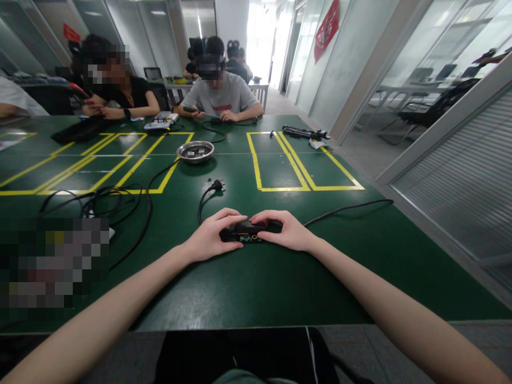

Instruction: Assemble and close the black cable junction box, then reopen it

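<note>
A small black device point(245, 232) with a circuit board along its front edge lies on the green table point(280, 277) straight ahead of me. My left hand point(212, 234) grips its left end, fingers curled over the top. My right hand point(282, 230) covers its right end in the same way. A black cord point(344, 209) runs from under my right hand toward the right edge. A second black cord ends in a loose plug point(216, 185) just beyond my hands.
A metal bowl point(196, 151) with small parts sits mid-table among yellow tape rectangles point(280, 160). Tangled black cables point(100, 200) lie at left. A black tool point(304, 132) rests far right. Two people sit across the table; a glass wall runs along the right.
</note>
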### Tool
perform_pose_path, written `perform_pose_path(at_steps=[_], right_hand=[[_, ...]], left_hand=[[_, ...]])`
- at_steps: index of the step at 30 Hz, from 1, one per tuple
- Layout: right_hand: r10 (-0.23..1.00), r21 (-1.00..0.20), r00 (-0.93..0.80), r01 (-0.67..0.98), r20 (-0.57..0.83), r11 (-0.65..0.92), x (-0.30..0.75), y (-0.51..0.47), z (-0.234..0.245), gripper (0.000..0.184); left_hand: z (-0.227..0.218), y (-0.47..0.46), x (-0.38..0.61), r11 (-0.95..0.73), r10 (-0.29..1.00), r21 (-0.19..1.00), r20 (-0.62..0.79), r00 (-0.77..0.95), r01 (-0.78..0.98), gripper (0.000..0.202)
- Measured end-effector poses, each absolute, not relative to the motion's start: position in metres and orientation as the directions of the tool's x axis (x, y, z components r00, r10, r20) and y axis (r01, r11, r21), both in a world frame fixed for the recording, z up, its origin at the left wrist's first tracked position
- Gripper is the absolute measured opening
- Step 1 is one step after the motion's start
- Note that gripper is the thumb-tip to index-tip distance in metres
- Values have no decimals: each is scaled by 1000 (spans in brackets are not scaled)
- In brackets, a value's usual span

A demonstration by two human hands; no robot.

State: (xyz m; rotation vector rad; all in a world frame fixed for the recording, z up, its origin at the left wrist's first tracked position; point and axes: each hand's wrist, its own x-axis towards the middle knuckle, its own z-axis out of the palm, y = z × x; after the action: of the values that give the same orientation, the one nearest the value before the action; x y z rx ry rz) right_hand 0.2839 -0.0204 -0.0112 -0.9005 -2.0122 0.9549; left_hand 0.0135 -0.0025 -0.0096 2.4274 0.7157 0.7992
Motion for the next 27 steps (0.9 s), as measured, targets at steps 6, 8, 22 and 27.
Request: perform_pose_path(at_steps=[6,8,22,27], right_hand=[[777,-791,-542,299,319,534,286,-21,-10,22],[772,-766,-549,328,322,553,286,-21,-8,22],[719,-548,-630,504,294,667,279,-24,-10,55],[687,-475,-640,512,345,715,276,-21,-13,44]], left_hand=[[-10,-3,14,-745,606,582,384,697,327,48],[-11,-3,14,-739,612,579,363,703,345,44],[-3,-6,20,-749,623,507,322,712,427,35],[-5,-10,25,-764,622,451,323,713,462,39]])
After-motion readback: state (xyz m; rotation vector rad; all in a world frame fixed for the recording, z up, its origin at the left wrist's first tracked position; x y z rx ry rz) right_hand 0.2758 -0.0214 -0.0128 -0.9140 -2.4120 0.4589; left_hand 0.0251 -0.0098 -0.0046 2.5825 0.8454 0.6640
